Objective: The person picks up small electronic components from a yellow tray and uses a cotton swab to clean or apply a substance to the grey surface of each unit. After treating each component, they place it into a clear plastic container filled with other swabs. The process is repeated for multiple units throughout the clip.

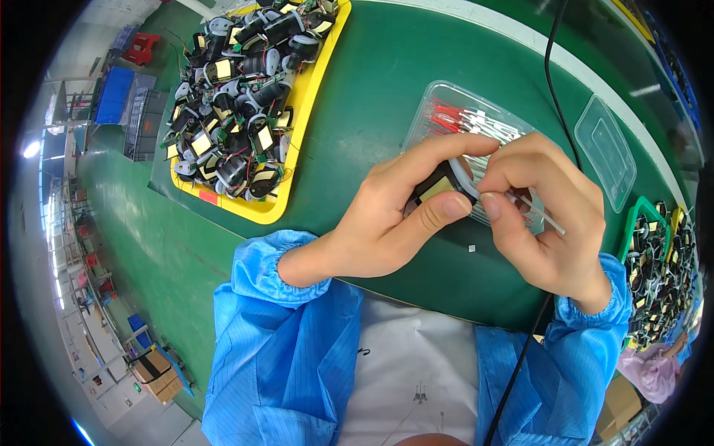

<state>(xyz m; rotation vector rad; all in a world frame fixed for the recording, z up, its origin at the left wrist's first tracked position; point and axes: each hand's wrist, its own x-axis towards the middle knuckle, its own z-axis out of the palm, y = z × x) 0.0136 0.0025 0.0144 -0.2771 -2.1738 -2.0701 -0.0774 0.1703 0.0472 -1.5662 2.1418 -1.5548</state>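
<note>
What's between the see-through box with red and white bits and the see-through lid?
In the head view, a black cable passes between the clear box and the clear lid, with green tabletop showing around it.

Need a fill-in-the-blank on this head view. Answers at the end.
1. The left hand holds a black part; a thin white strip juts from the ____ hand.
2. The upper-left tray heaped with black units is ____.
3. Both sleeves are ____.
4. The clear box holds white strips and ____ ones.
Missing words: right; yellow; blue; red.
</note>
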